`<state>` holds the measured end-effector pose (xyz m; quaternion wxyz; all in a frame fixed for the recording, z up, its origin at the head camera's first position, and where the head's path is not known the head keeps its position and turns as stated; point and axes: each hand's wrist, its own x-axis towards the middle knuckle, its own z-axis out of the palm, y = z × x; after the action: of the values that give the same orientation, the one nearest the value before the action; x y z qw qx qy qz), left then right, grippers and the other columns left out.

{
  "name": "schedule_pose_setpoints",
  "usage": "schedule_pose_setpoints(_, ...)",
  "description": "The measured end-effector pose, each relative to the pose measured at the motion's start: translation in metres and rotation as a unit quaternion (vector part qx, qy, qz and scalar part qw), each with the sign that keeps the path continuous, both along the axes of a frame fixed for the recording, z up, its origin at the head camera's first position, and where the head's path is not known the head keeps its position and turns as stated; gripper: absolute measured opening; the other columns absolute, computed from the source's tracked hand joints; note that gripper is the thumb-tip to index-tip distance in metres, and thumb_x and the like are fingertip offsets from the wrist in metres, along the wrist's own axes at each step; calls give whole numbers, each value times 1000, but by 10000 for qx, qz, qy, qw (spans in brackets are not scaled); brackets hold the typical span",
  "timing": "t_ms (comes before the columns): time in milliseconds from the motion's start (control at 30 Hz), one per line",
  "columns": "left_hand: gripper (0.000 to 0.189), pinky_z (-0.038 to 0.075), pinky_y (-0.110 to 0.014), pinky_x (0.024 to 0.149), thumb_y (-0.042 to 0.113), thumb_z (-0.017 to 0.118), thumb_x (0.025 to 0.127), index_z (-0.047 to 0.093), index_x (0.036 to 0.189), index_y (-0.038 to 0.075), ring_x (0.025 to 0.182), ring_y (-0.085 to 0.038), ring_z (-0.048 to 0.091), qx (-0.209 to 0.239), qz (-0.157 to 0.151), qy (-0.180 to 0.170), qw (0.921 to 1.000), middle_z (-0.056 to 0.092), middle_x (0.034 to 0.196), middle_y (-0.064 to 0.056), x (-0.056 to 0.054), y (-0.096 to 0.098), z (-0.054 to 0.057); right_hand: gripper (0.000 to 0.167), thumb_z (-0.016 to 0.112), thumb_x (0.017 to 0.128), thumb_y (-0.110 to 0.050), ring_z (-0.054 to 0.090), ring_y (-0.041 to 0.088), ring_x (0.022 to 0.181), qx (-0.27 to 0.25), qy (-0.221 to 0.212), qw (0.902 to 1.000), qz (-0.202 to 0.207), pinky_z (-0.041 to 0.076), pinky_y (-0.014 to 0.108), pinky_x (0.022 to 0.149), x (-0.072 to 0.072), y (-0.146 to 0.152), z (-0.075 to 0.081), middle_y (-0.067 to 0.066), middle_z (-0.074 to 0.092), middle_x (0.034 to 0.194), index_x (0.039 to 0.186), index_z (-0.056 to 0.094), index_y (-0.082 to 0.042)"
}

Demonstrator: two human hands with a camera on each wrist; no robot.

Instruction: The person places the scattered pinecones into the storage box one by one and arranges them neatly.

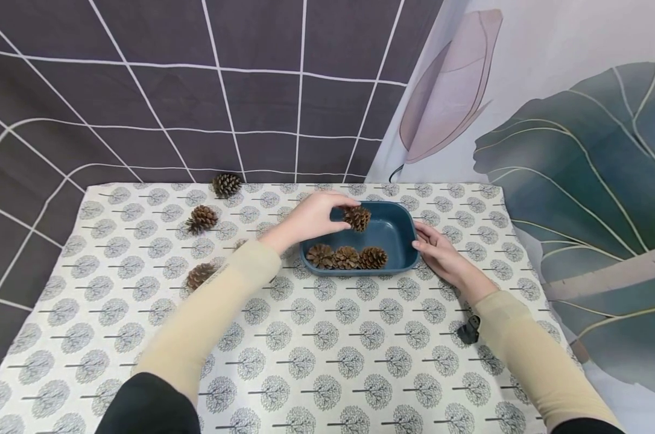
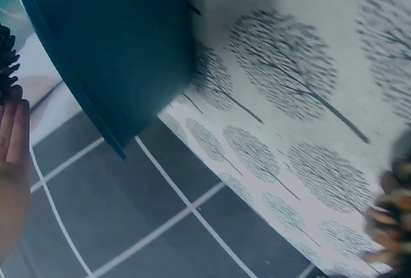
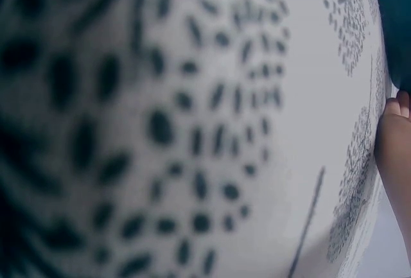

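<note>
My left hand [image 1: 322, 216] pinches a brown pine cone [image 1: 357, 218] over the far left part of a dark blue rectangular tub [image 1: 398, 232]. Three more pine cones [image 1: 346, 258] lie in a row along the tub's near side. My right hand [image 1: 440, 252] touches the tub's right end, its thumb at the rim and fingers along the outer wall. In the left wrist view the held cone [image 2: 6, 66] shows at the left edge above the fingers [image 2: 16, 130], beside the tub wall [image 2: 128, 47]. The right wrist view catches only part of the right hand [image 3: 395, 137] near the tub.
Left of the tub lie loose pine cones: one at the back [image 1: 227, 185], one in front of it [image 1: 201, 219], and one [image 1: 200, 275] partly behind my left sleeve. Another is mostly hidden by that forearm. A tree-patterned cloth [image 1: 306, 361] covers the table; a dark grid curtain [image 1: 251, 90] hangs behind.
</note>
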<state>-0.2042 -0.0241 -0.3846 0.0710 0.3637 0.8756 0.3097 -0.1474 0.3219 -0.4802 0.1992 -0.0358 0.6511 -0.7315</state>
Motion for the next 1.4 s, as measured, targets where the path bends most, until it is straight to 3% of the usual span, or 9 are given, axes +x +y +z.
schedule_pose_setpoints(400, 49, 47, -36, 123, 22, 79, 98, 66, 144, 11, 138, -24, 62, -423, -564, 144, 9974, 68, 146, -7, -4, 45, -3, 53, 57, 104, 0, 54, -1, 133, -103, 72, 9999, 18, 42, 11, 116, 1, 1, -1, -16, 57, 142, 153, 46, -14)
schedule_pose_setpoints(667, 50, 50, -35, 119, 23, 78, 98, 65, 145, 11, 135, -22, 64, -656, -593, -77, 9961, 68, 145, -5, -6, 67, -3, 56, 57, 105, -1, 53, -4, 134, 9, 39, 10000, 30, 36, 14, 124, -1, 1, -1, -16, 53, 144, 157, 39, -8)
schedule_pose_setpoints(900, 47, 42, -35, 127, 20, 78, 99, 66, 143, 10, 140, -21, 61, -849, -630, -293, 9940, 67, 147, -5, -6, 79, -12, 49, 58, 105, -1, 54, -3, 132, -141, 30, 9999, 20, 41, 11, 117, 1, 0, 1, -17, 55, 142, 150, 46, -15)
schedule_pose_setpoints(1167, 48, 47, -34, 123, 23, 79, 98, 67, 143, 14, 141, -20, 59, -1037, -624, -509, 9913, 66, 149, -2, -8, 86, -21, 57, 59, 105, -2, 53, -5, 132, -125, -21, 9999, -19, 40, 11, 119, 1, -1, 2, -17, 53, 142, 157, 38, -9)
schedule_pose_setpoints(1400, 47, 50, -34, 120, 27, 81, 96, 68, 140, 14, 136, -19, 62, -1189, -649, -651, 9886, 69, 145, -1, -11, 87, -29, 47, 57, 104, 2, 55, -2, 131, -308, 64, 9995, 1, 42, 8, 114, 1, -1, 0, -16, 58, 141, 147, 48, -15)
